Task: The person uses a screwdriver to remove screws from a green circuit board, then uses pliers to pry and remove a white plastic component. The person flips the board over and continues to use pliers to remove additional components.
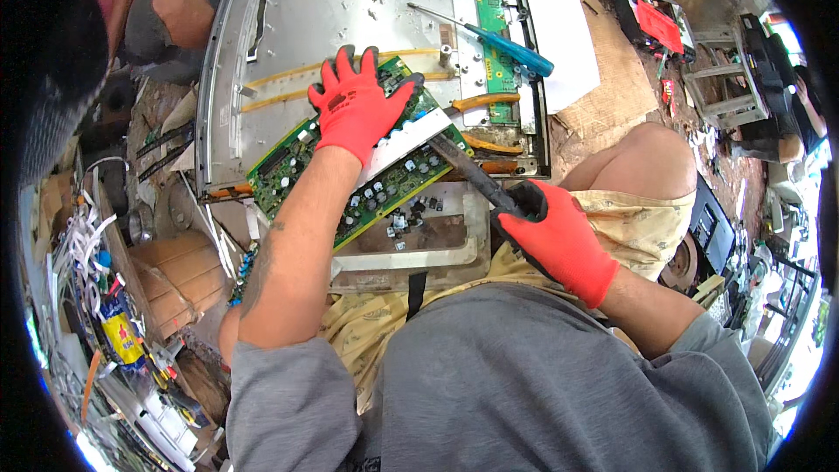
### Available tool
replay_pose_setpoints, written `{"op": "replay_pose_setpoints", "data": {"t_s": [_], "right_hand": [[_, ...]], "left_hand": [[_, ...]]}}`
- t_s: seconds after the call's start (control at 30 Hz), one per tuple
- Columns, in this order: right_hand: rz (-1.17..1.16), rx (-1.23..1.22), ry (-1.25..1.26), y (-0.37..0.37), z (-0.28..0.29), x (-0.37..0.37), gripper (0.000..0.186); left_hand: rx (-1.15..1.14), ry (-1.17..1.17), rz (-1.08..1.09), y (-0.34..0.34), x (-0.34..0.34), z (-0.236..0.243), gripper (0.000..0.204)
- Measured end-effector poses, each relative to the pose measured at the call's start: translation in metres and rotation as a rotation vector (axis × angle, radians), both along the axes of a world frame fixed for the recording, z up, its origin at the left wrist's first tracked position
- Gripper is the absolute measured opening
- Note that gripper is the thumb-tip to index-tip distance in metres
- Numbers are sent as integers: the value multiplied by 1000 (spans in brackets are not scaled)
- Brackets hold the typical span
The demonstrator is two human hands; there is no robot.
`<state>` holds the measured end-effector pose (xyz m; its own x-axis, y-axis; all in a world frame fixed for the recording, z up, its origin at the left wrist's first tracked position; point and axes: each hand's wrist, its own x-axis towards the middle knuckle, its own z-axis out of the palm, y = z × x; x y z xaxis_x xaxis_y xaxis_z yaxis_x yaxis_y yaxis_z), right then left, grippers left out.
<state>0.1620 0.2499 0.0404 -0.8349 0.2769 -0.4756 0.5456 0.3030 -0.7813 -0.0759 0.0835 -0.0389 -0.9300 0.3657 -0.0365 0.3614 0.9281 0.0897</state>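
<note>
My left hand [354, 114], in a red glove with dark fingertips, lies spread over a green circuit board [376, 201] and presses on it. The board sits tilted across the near edge of a large metal panel [310, 17]. A pale metal strip [409, 142] runs across the board beside that hand. My right hand [559, 236], gloved the same way, is closed around a dark flat metal bar, perhaps a chisel [472, 170]. The bar's far end meets the strip's right end; the exact contact is too small to tell.
A blue-handled screwdriver [516, 48] and orange-handled pliers [485, 101] lie on the panel. Below the board, a pale tray [446, 258] holds several small loose components [406, 220]. Cables and scrap [96, 262] crowd the left; cardboard [603, 79] lies right.
</note>
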Motion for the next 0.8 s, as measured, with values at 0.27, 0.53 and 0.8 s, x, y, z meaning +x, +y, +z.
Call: {"op": "replay_pose_setpoints", "data": {"t_s": [0.27, 0.53, 0.8], "right_hand": [[56, 229, 116, -6, -24, 18, 27], [90, 285, 204, -8, -44, 26, 24], [66, 288, 196, -7, -38, 12, 25]], "left_hand": [[1, -112, -30, 2, -6, -7, 84], [4, -100, -55, -1, -6, -6, 82], [17, -137, -124, 0, -21, 0, 80]]}}
